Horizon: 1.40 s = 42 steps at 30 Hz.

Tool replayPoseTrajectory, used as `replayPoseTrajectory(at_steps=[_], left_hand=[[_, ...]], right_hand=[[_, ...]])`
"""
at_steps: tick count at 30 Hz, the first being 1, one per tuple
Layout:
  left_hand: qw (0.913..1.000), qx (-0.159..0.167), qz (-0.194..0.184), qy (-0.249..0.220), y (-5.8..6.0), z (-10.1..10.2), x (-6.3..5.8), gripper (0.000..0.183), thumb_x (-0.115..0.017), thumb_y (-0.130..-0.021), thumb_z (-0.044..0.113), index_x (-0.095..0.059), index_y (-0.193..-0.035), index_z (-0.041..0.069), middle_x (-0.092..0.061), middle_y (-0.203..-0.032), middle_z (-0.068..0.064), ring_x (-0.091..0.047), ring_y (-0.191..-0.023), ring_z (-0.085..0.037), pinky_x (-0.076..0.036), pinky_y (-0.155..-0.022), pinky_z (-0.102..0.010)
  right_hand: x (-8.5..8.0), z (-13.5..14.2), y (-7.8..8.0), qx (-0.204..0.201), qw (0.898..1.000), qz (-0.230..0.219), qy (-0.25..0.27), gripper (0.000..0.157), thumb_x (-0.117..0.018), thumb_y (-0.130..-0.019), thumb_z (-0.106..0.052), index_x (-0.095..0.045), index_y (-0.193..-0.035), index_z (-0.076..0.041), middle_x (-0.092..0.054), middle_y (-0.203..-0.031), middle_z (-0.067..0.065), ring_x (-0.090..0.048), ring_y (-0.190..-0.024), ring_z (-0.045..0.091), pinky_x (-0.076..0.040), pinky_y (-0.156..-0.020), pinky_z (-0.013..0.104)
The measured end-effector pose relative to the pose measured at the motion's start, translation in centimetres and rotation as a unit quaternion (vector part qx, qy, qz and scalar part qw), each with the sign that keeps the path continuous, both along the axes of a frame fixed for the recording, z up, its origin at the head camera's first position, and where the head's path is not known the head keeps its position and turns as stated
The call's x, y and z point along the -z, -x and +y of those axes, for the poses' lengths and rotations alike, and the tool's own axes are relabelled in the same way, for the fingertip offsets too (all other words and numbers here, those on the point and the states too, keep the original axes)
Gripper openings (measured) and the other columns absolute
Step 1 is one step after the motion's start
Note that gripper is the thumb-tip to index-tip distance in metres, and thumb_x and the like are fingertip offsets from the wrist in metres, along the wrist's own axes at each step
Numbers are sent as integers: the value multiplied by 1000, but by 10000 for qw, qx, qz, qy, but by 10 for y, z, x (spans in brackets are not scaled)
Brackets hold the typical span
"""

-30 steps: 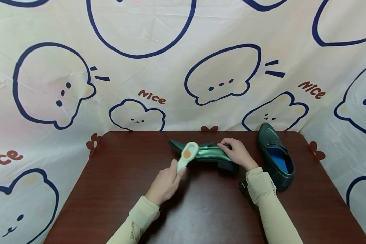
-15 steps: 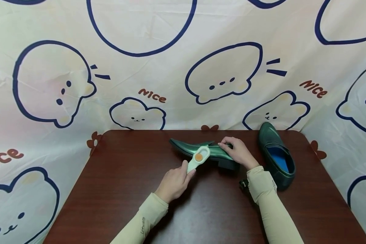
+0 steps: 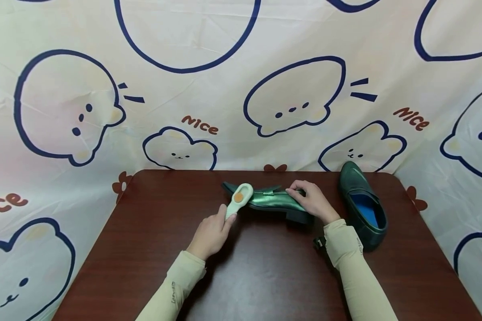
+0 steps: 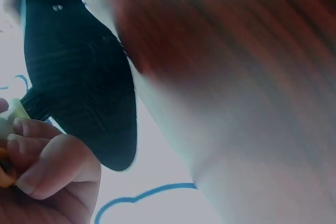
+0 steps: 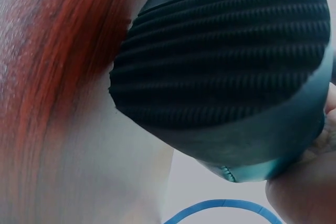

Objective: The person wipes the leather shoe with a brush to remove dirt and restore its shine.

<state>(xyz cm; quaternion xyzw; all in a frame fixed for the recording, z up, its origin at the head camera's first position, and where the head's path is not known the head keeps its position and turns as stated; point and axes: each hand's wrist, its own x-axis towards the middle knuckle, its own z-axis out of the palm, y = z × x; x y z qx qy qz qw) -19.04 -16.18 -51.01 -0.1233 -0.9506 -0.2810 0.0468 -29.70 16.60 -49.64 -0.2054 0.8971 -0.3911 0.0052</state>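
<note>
My left hand grips the pale handle of a small brush with an orange spot on it. In the left wrist view its dark bristles meet the side of a shoe near the toe. That green metallic loafer is turned sideways, toe pointing left. My right hand holds it at the heel end, fingers at the opening. From below, the right wrist view shows the ridged black heel, and the left wrist view shows the dark sole.
A second green loafer with a blue insole stands at the right, toe toward the back, close to my right sleeve. Both are at a dark red-brown wooden table. A cartoon-printed cloth hangs behind and along the sides.
The brush moved right along the shoe toward its middle, then back left toward the toe, staying in my left hand. My right hand and the loafer stayed nearly still.
</note>
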Motion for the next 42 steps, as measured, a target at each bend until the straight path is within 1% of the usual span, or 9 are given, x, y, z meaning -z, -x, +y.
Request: replayPoseTrajectory(at_steps=[8,13,16,20,25,28,33,39,42], left_hand=[[9983,-519,-262,-49,13,-28,3,34,-42,-112,41,-43,-100,9,-45,-66,-4,-46,-55,-23,-38,-54,-36],[9971,-727,-199,-134,19,-41,6,35,-39,-113,42,-43,-102,9,-47,-68,-7,-48,-57,-25,-40,-58,-37],[9968,-754,-104,-260,18,-41,3,34,-40,-113,40,-44,-101,8,-46,-68,-7,-48,-58,-25,-40,-58,-37],[9981,-442,76,-431,11,-23,-8,31,-45,-112,36,-44,-99,9,-44,-67,-4,-46,-57,-23,-40,-56,-36],[9970,422,12,-650,5,17,-20,29,-49,-110,37,-45,-99,11,-45,-68,1,-47,-57,-17,-40,-55,-32],[9956,765,-96,-539,6,38,-22,34,-48,-110,44,-48,-102,10,-48,-70,1,-49,-60,-16,-43,-58,-30],[9978,653,-52,-71,9,53,-18,40,-49,-109,47,-50,-108,7,-50,-71,-2,-51,-60,-17,-46,-60,-32],[9989,472,9,-8,9,45,-14,37,-47,-110,45,-47,-104,8,-47,-67,-2,-48,-56,-18,-42,-56,-32],[9992,398,-9,-85,9,38,-12,38,-47,-110,45,-46,-102,8,-45,-65,-2,-46,-54,-17,-40,-54,-32]], right_hand=[[2,-1,0,-14,10000,20,-12,17,-63,-105,-30,-72,-99,-17,-70,-100,4,-57,-94,23,-44,-89,43],[1,-4,0,-22,10000,80,-25,15,-64,-105,-28,-72,-98,-16,-70,-99,5,-58,-93,23,-44,-89,42],[1,-6,-1,-57,9999,103,-20,15,-64,-105,-27,-72,-98,-16,-70,-99,5,-58,-94,23,-45,-89,42],[0,-6,-2,-56,9999,121,-18,16,-64,-105,-27,-72,-98,-15,-71,-99,5,-59,-95,24,-45,-89,43],[0,-1,-1,35,9999,138,-36,15,-64,-105,-27,-72,-99,-16,-70,-100,6,-59,-95,24,-44,-90,43],[0,0,-1,107,9998,171,-32,15,-64,-104,-27,-72,-98,-15,-69,-97,5,-57,-91,24,-43,-87,41],[1,0,-2,77,9998,160,11,16,-65,-104,-29,-72,-97,-15,-68,-93,3,-56,-89,22,-43,-85,41],[2,-2,-2,68,9996,265,71,15,-66,-104,-28,-72,-97,-16,-70,-95,4,-60,-93,24,-39,-104,53],[2,-2,-2,62,9997,237,48,15,-65,-104,-28,-72,-97,-16,-70,-95,4,-60,-95,25,-39,-105,54]])
